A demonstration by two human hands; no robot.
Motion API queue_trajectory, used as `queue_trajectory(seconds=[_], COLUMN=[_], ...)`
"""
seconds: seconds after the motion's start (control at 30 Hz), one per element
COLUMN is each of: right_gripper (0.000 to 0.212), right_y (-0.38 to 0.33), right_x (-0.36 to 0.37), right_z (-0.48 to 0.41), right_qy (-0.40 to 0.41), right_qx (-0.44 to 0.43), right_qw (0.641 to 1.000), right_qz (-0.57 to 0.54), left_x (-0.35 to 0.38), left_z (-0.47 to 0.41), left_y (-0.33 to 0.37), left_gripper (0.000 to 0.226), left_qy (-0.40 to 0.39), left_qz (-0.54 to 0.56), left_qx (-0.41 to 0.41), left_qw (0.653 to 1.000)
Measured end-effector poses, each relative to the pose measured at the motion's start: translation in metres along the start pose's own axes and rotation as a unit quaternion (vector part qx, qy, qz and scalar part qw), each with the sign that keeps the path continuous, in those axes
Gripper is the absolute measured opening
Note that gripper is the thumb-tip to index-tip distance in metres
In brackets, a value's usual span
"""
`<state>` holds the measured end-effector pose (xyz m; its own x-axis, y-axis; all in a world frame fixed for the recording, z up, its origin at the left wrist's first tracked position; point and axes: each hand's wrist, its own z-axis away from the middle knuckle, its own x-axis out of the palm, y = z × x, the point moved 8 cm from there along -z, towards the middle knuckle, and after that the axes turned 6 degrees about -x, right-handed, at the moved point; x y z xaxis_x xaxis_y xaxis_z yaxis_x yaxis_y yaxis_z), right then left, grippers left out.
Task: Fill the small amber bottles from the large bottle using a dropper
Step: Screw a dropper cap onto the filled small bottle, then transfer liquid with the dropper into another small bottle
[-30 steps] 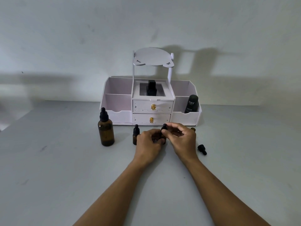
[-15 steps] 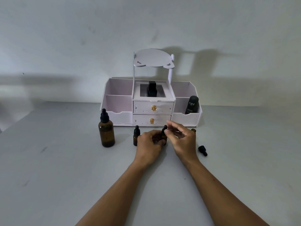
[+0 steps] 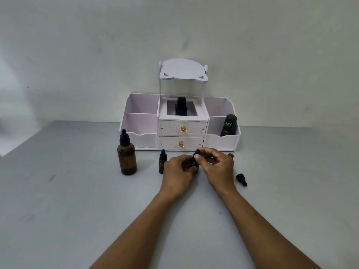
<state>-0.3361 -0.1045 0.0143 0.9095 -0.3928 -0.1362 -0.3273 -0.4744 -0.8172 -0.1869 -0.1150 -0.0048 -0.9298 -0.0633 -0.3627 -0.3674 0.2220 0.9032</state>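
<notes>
The large amber bottle [image 3: 126, 156] with a black dropper cap stands on the grey table at the left. A small capped amber bottle [image 3: 162, 162] stands beside my left hand [image 3: 179, 171]. My left hand wraps a second small amber bottle [image 3: 195, 164], mostly hidden. My right hand [image 3: 216, 166] pinches that bottle's black dropper cap [image 3: 197, 152] between thumb and fingers. A third small amber bottle [image 3: 230, 155] peeks out, uncapped, behind my right hand. Its loose black dropper cap [image 3: 241, 179] lies on the table to the right.
A white organiser [image 3: 182, 123] with two drawers, side bins and a raised lid stands at the back against the wall. It holds a black square bottle [image 3: 181, 108] in the middle and a dark Kahf tube [image 3: 229, 125] in the right bin.
My right fingers have shifted around the dropper cap, turning on it. The bottles, the loose cap and my left hand stay where they were.
</notes>
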Motion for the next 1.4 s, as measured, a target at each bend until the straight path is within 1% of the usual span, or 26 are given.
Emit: queue_trajectory(seconds=[0.23,0.3,0.37,0.43,0.47,0.53,0.6,0.67,0.77,0.83,0.9,0.93,1.0,1.13,1.2,1.3,1.4], right_gripper=[0.023,0.027,0.028,0.027,0.026,0.023,0.022,0.021,0.017,0.017,0.019,0.020,0.024,0.037,0.041,0.037,0.027], right_y=[0.000,-0.001,-0.005,-0.015,-0.023,-0.044,-0.066,-0.090,-0.115,-0.122,-0.123,-0.121,-0.117,-0.103,-0.099,-0.097,-0.097], right_x=[0.001,0.000,-0.002,-0.007,-0.009,-0.011,-0.006,0.008,0.039,0.065,0.094,0.106,0.131,0.161,0.170,0.179,0.183], right_z=[0.001,0.001,0.002,0.003,0.003,0.003,0.001,-0.001,-0.007,-0.013,-0.016,-0.016,-0.015,-0.011,-0.009,-0.007,-0.007], right_qy=[-0.001,0.007,0.019,0.033,0.039,0.049,0.050,0.037,-0.011,-0.058,-0.107,-0.126,-0.160,-0.207,-0.224,-0.234,-0.226], right_qx=[0.005,0.007,0.002,-0.033,-0.063,-0.123,-0.166,-0.197,-0.206,-0.171,-0.122,-0.103,-0.079,-0.044,-0.038,-0.037,-0.035], right_qw=[1.000,1.000,0.999,0.999,0.997,0.991,0.984,0.979,0.978,0.982,0.985,0.985,0.983,0.977,0.974,0.972,0.974], right_qz=[-0.007,-0.024,-0.041,-0.020,-0.002,0.022,0.034,0.024,-0.018,-0.045,-0.058,-0.058,-0.046,-0.008,0.004,0.006,0.001], left_x=[-0.002,-0.002,-0.004,-0.006,-0.008,-0.018,-0.037,-0.067,-0.125,-0.161,-0.188,-0.195,-0.204,-0.196,-0.189,-0.181,-0.179], left_z=[0.003,0.006,0.009,0.014,0.018,0.028,0.038,0.047,0.059,0.063,0.060,0.055,0.046,0.028,0.020,0.014,0.013], left_y=[0.001,0.001,-0.004,-0.008,-0.009,-0.006,0.003,0.015,0.034,0.034,0.021,0.009,-0.017,-0.051,-0.059,-0.061,-0.060], left_gripper=[0.029,0.035,0.049,0.059,0.060,0.054,0.046,0.037,0.024,0.021,0.026,0.032,0.044,0.062,0.068,0.060,0.051], left_qy=[0.001,0.000,0.002,-0.004,-0.007,-0.007,0.003,0.044,0.165,0.248,0.290,0.291,0.270,0.173,0.127,0.087,0.077], left_qz=[0.001,0.008,0.007,-0.001,-0.008,-0.023,-0.030,-0.026,-0.003,0.001,0.010,0.018,0.024,0.032,0.037,0.025,0.013], left_qx=[-0.007,-0.011,-0.037,-0.065,-0.072,-0.062,-0.030,0.026,0.128,0.147,0.124,0.099,0.046,-0.032,-0.047,-0.046,-0.042], left_qw=[1.000,1.000,0.999,0.998,0.997,0.998,0.999,0.998,0.978,0.958,0.949,0.951,0.961,0.984,0.990,0.995,0.996])
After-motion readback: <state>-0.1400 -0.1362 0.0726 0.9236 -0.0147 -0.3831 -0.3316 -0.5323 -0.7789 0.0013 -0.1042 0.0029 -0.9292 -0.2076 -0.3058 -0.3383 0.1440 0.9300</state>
